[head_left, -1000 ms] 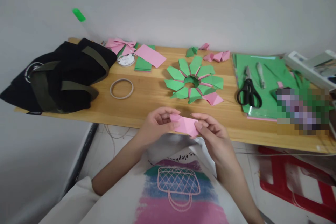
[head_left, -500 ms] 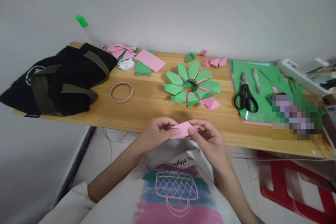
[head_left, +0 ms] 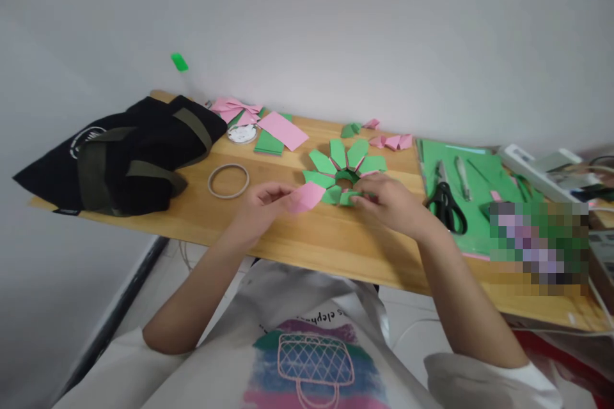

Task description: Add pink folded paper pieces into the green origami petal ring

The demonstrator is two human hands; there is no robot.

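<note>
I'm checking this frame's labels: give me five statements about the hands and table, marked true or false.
1. The left hand holds a pink paper piece. True.
2. The right hand holds the scissors. False: it touches the green paper wreath.
3. The scissors lie on green paper sheets. True.
4. The beige ring rests atop the black bag. False: it lies on the wooden tabletop.
5. The white shirt bears lettering. True.

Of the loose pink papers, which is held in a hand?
The folded pink piece in the left hand; the other loose pink papers lie unheld, nearer the wall.
</note>
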